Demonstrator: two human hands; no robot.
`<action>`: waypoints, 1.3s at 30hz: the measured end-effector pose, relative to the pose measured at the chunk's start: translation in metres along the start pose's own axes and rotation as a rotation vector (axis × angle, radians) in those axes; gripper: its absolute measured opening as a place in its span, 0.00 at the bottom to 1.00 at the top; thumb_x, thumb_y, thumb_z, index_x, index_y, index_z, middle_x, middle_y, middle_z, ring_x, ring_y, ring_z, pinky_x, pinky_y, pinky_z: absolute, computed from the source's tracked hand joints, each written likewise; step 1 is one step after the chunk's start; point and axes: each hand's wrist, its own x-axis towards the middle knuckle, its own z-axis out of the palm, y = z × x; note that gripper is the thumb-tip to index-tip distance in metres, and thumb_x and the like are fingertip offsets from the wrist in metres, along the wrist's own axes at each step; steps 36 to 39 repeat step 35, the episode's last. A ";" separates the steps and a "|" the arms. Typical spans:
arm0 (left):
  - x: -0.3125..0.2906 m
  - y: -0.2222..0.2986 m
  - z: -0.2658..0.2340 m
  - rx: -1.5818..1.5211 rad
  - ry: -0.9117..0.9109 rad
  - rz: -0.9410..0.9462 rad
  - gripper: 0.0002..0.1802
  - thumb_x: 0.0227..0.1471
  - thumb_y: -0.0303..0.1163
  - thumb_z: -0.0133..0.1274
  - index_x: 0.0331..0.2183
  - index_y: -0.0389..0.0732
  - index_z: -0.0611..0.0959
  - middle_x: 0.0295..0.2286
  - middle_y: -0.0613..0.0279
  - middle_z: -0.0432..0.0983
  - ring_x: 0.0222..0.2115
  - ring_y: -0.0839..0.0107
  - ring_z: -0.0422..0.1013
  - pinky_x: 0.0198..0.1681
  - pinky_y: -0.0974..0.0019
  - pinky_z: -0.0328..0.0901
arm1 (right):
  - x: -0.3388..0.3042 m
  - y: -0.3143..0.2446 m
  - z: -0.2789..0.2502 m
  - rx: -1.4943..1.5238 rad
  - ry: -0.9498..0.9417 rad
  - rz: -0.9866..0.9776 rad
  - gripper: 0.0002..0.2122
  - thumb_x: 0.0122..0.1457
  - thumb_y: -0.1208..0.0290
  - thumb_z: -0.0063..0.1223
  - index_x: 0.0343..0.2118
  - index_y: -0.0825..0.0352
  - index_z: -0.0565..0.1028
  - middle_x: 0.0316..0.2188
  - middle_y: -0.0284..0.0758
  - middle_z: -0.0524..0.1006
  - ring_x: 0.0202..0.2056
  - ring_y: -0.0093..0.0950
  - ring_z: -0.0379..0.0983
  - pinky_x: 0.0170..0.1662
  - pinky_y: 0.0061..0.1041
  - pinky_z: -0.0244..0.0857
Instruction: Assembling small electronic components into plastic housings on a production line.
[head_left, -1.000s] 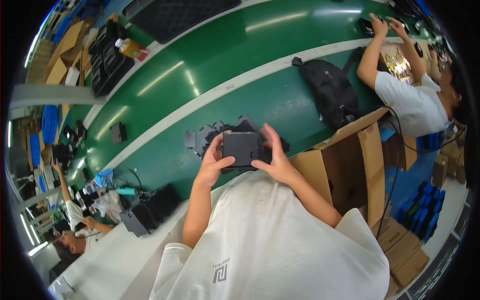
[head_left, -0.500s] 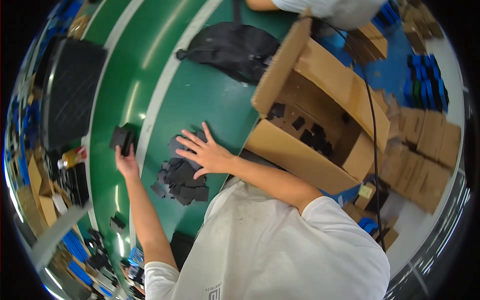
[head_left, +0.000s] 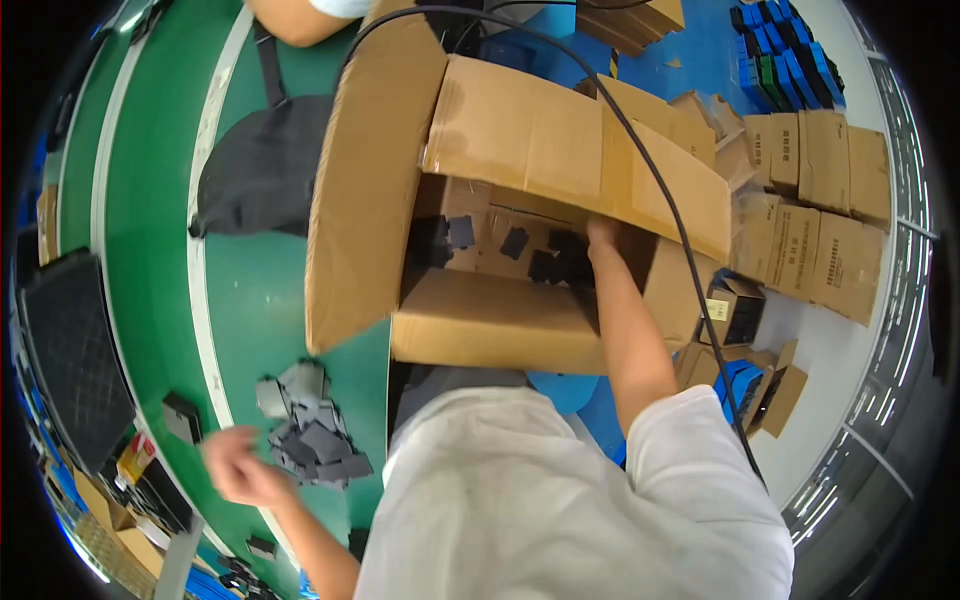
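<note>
My right hand reaches into an open cardboard box; its fingers are hidden below the upper flap. Black flat pieces lie scattered on the box floor near it. Over the green bench, my left hand is smeared by motion, so its fingers do not read clearly. Just right of that hand lies a heap of dark grey and black flat pieces. A small black block sits on the green conveyor strip, up and left of the left hand and apart from it.
A black bag lies beyond the heap, partly behind the box's left flap. A black cable arches over the box. A large black tray stands at the left. Stacked cartons fill the right side. Another person's arm shows at the top.
My right hand has gone from above the heap into the box. My left hand has come away from the black block, which now rests on the conveyor. The view has swung right.
</note>
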 end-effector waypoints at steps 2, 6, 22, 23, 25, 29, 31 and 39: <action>-0.013 0.080 0.080 -0.618 -0.378 0.376 0.06 0.44 0.26 0.45 0.26 0.40 0.78 0.22 0.62 0.73 0.23 0.67 0.68 0.29 0.66 0.67 | 0.018 -0.003 -0.008 0.592 -0.317 -0.124 0.25 0.60 0.53 0.41 0.55 0.65 0.66 0.52 0.39 0.69 0.53 0.37 0.64 0.55 0.36 0.57; -0.007 0.163 0.224 -0.468 -1.098 0.546 0.13 0.44 0.28 0.50 0.37 0.42 0.74 0.34 0.58 0.71 0.33 0.63 0.67 0.35 0.64 0.63 | 0.038 -0.013 -0.015 1.782 -0.878 -0.381 0.32 0.62 0.39 0.28 0.63 0.55 0.59 0.63 0.33 0.60 0.64 0.36 0.53 0.65 0.44 0.48; -0.060 -0.033 0.464 0.672 -1.549 0.454 0.27 0.59 0.36 0.37 0.59 0.39 0.65 0.60 0.53 0.57 0.61 0.56 0.54 0.65 0.52 0.47 | 0.088 0.318 0.015 -0.713 0.100 -0.045 0.39 0.59 0.33 0.25 0.67 0.57 0.49 0.68 0.36 0.47 0.68 0.38 0.39 0.66 0.49 0.39; -0.076 -0.069 0.467 0.751 -1.525 0.507 0.28 0.59 0.37 0.37 0.59 0.39 0.64 0.61 0.52 0.56 0.62 0.56 0.53 0.65 0.51 0.47 | 0.072 0.292 0.023 -0.762 -0.014 0.010 0.40 0.58 0.33 0.27 0.67 0.56 0.49 0.68 0.36 0.47 0.68 0.39 0.40 0.66 0.49 0.39; -0.104 -0.133 0.473 0.904 -1.466 0.610 0.29 0.58 0.37 0.38 0.60 0.39 0.63 0.61 0.52 0.55 0.62 0.56 0.52 0.65 0.51 0.46 | 0.045 0.219 0.039 -0.864 -0.236 0.108 0.41 0.56 0.31 0.30 0.67 0.55 0.50 0.68 0.37 0.47 0.68 0.39 0.41 0.66 0.48 0.38; -0.070 -0.053 0.444 0.739 -1.576 0.483 0.32 0.57 0.39 0.40 0.61 0.39 0.61 0.62 0.52 0.54 0.63 0.55 0.51 0.65 0.50 0.46 | 0.016 0.174 0.035 -0.980 -0.288 0.158 0.48 0.47 0.35 0.51 0.67 0.55 0.48 0.69 0.34 0.45 0.67 0.43 0.40 0.64 0.49 0.40; -0.028 0.017 0.441 0.548 -1.691 0.266 0.34 0.56 0.40 0.42 0.62 0.40 0.59 0.62 0.51 0.53 0.63 0.55 0.50 0.65 0.50 0.46 | 0.034 0.224 0.050 -0.803 -0.437 -0.045 0.45 0.49 0.35 0.51 0.66 0.54 0.52 0.67 0.36 0.49 0.67 0.40 0.44 0.66 0.46 0.40; -0.037 0.006 0.436 0.492 -1.706 0.428 0.49 0.45 0.47 0.57 0.64 0.44 0.55 0.64 0.51 0.48 0.64 0.52 0.46 0.67 0.50 0.40 | 0.035 0.150 0.065 -0.509 -0.852 0.016 0.48 0.46 0.32 0.51 0.67 0.52 0.47 0.69 0.34 0.44 0.68 0.36 0.39 0.65 0.53 0.33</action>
